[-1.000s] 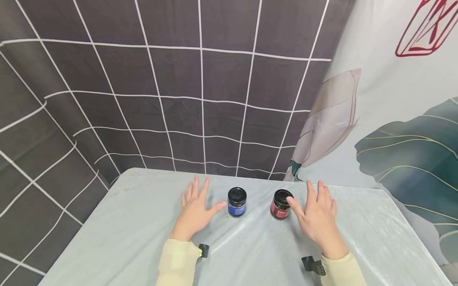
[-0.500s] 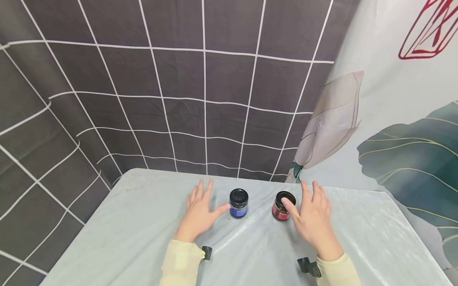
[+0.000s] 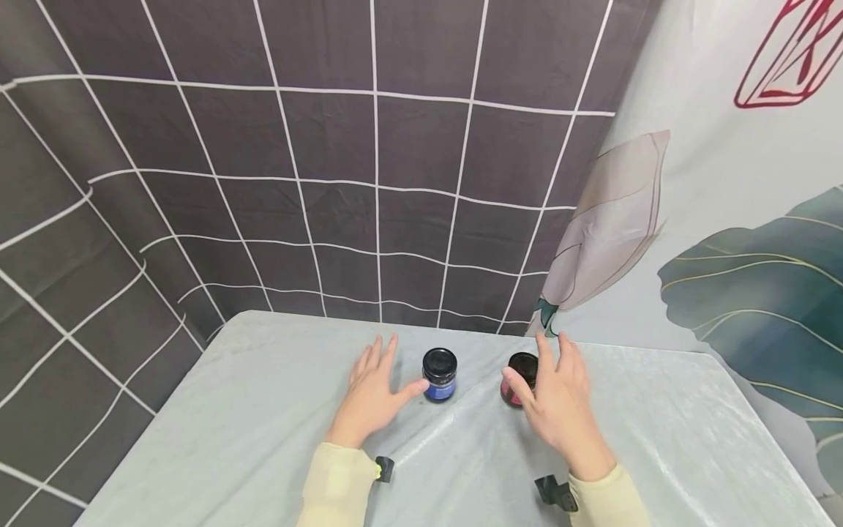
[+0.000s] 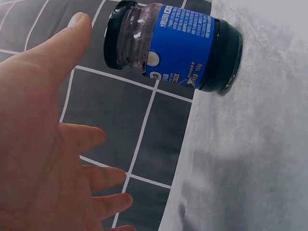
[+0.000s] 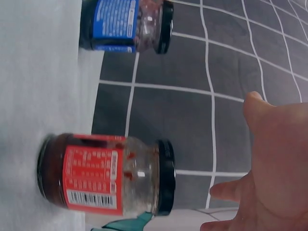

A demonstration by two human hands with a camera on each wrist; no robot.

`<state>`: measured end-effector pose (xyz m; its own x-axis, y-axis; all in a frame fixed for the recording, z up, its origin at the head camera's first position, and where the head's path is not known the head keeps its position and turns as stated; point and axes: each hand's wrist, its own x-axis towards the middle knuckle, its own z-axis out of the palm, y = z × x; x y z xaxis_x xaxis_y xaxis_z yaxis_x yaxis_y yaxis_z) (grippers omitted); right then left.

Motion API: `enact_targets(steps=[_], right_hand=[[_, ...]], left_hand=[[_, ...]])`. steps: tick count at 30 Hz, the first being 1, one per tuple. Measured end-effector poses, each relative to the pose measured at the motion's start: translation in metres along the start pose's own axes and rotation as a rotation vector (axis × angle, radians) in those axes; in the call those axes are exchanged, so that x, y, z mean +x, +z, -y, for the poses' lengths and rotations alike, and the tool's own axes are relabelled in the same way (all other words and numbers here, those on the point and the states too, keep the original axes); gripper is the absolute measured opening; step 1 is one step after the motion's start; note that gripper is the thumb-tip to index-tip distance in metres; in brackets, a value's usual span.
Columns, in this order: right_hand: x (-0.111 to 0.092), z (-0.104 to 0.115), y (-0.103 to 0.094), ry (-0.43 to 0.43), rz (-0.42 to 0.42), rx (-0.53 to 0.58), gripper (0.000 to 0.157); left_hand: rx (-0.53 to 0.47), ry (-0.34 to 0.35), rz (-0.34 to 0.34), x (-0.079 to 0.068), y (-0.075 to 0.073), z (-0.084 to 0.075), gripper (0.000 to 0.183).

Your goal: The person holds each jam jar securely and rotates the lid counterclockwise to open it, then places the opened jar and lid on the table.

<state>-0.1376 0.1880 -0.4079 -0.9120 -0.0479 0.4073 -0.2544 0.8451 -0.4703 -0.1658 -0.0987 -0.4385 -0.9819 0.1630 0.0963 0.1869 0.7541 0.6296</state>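
Observation:
A glass jar with a blue label and black lid (image 3: 439,373) stands upright on the table. To its right stands a similar jar with a red label (image 5: 94,178), partly hidden in the head view by my right hand (image 3: 563,406). My left hand (image 3: 372,399) is just left of the blue-labelled jar, fingers spread and thumb extended towards it. In the left wrist view a gap shows between the thumb and the blue jar (image 4: 180,45). The right hand's fingers are extended too, and the right wrist view shows it apart from the red jar. Neither hand holds anything.
A pale grey cloth (image 3: 250,380) covers the table. Behind it hangs a dark curtain with white grid lines (image 3: 329,139), and a white leaf-patterned curtain (image 3: 698,183) hangs at the right. Black wrist cameras are strapped at both sleeves.
My right hand has moved left, now covering more of the red-labelled jar in the head view. The left hand has shifted slightly right, towards the blue-labelled jar. Both jars stay in place.

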Motion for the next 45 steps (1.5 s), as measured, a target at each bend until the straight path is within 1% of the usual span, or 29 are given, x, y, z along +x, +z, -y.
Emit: enact_targets(steps=[7, 12, 16, 21, 25, 32, 37, 41, 45], right_hand=[[-0.001, 0.009, 0.007, -0.029, -0.01, 0.009, 0.074], [-0.001, 0.014, 0.011, -0.037, 0.008, 0.009, 0.075], [-0.001, 0.017, 0.014, -0.054, -0.004, 0.01, 0.076], [-0.001, 0.02, 0.019, -0.075, -0.004, -0.001, 0.077], [-0.001, 0.023, 0.021, -0.074, 0.0, 0.005, 0.077], [0.0, 0.027, 0.025, -0.095, 0.007, 0.006, 0.077], [0.001, 0.031, 0.028, -0.098, 0.012, 0.008, 0.077], [0.001, 0.032, 0.031, -0.099, 0.016, -0.002, 0.076], [0.002, 0.033, 0.034, -0.117, 0.003, -0.008, 0.076]], left_hand=[[-0.015, -0.006, 0.002, 0.001, 0.003, 0.001, 0.098], [-0.01, -0.009, 0.006, 0.001, 0.006, 0.002, 0.099], [-0.015, -0.008, 0.002, 0.001, 0.007, 0.001, 0.1], [-0.015, 0.01, -0.002, 0.002, 0.009, 0.001, 0.098], [-0.022, 0.026, -0.001, 0.002, 0.01, -0.001, 0.098], [-0.033, 0.034, 0.015, 0.003, 0.016, -0.002, 0.101], [-0.045, 0.05, 0.012, 0.003, 0.019, -0.003, 0.103], [-0.054, 0.063, 0.007, 0.003, 0.022, -0.003, 0.102], [-0.065, 0.065, 0.008, 0.004, 0.026, -0.004, 0.1]])
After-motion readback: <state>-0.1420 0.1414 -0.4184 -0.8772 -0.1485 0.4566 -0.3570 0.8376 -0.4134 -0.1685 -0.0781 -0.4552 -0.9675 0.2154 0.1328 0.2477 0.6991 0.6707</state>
